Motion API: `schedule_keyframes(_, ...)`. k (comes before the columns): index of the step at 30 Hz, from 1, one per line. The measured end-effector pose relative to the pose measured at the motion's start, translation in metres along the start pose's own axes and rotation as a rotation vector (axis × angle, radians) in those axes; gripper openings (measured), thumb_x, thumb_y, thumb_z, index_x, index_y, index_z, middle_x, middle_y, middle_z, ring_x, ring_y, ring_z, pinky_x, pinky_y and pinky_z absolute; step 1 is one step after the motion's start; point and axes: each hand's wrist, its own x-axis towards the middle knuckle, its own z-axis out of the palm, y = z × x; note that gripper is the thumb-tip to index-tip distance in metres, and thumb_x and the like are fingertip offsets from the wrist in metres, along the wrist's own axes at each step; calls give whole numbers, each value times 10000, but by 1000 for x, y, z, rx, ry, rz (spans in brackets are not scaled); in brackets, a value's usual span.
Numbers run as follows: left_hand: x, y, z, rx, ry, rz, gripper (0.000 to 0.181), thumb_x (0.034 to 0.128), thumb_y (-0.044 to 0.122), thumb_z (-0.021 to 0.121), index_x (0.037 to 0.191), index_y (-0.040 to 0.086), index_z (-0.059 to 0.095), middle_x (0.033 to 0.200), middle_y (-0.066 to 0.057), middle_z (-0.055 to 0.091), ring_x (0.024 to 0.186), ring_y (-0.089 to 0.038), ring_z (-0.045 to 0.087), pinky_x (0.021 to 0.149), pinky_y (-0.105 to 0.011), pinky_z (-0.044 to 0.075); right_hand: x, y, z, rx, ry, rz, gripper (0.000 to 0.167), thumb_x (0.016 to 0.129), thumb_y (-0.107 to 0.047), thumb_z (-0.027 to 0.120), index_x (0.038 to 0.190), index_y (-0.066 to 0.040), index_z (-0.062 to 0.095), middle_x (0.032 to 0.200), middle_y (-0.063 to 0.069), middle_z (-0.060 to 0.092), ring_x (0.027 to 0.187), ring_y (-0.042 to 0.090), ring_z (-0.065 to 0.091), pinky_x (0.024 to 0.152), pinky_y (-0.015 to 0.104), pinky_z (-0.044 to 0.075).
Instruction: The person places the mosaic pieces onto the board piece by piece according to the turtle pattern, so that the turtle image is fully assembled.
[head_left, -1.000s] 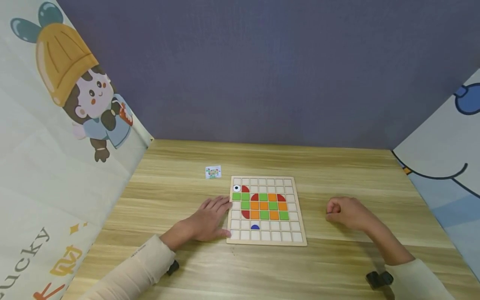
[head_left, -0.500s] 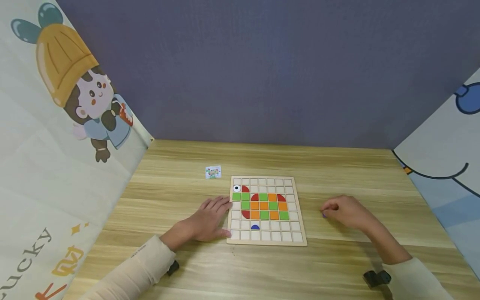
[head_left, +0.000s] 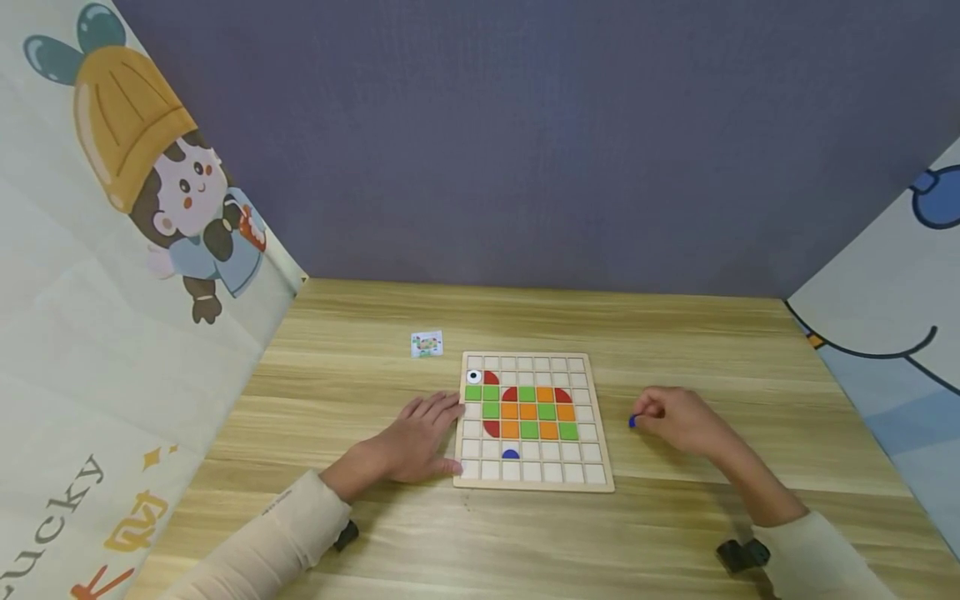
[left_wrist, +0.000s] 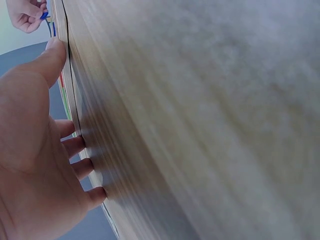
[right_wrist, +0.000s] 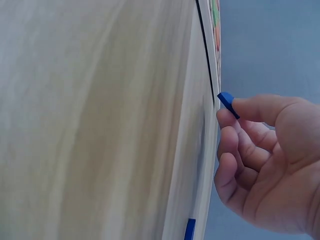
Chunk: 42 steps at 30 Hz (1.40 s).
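Observation:
My right hand [head_left: 678, 421] pinches a small blue half-round piece [right_wrist: 228, 104] between thumb and index finger, to the right of the board. The other fingers are curled in. The wooden grid board [head_left: 600, 467] carries a mosaic of green, orange and red pieces, with a white eye piece [head_left: 473, 377] at upper left. One blue half-round [head_left: 511, 454] sits in a lower cell of the grid. My left hand [head_left: 416, 437] lies at the board's left edge, its fingers and thumb extended and touching that edge.
A small picture card [head_left: 426, 344] lies beyond the board's upper left corner. Another blue piece [right_wrist: 190, 230] rests on the table in the right wrist view, near my right hand. A dark wall [head_left: 525, 167] stands behind the wooden table [head_left: 637, 333].
My right hand has moved left toward the board, and the blue piece in its fingertips has come into sight. My left hand and the board have stayed put.

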Motion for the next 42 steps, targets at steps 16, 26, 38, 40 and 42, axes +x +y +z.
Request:
schedule_keyframes(16,0,-1,0,-1,11,21,884,965,614,568,1580,41,295,1665,-188,268,1543,-409,247,1226,-621,247,7,-13,13,52,-31,-23,85,938,-114,665,963,-182,710,859,-72,699,793,103,608,696,244,501)
schedule_keyframes(26,1,-1,1,0,17,19,891,959,614,579,1578,36,302,1662,-192,273,1542,-410,250,1225,-622,247,7,-28,22,141,-69,-27,45,917,-116,705,934,-146,676,842,-36,698,660,97,541,565,219,442)
schedule_keyframes(38,1,-1,3,12,7,-2,917,954,647,558,1595,55,274,1675,-168,256,1556,-382,229,1236,-614,226,11,-36,32,152,-112,-129,46,933,-133,699,963,-141,666,875,-32,645,799,92,574,683,229,510)
schedule_keyframes(40,1,-1,3,11,11,1,915,954,643,561,1592,51,278,1672,-174,260,1553,-389,232,1234,-617,229,12,-38,33,158,-122,-129,57,927,-121,700,973,-127,666,878,-28,642,800,98,572,685,225,512)
schedule_keyframes(42,1,-1,2,9,12,2,914,954,640,565,1591,50,280,1671,-176,261,1553,-392,232,1234,-619,228,13,-40,35,157,-128,-137,69,918,-111,702,977,-121,668,872,-28,639,794,100,570,685,223,513)
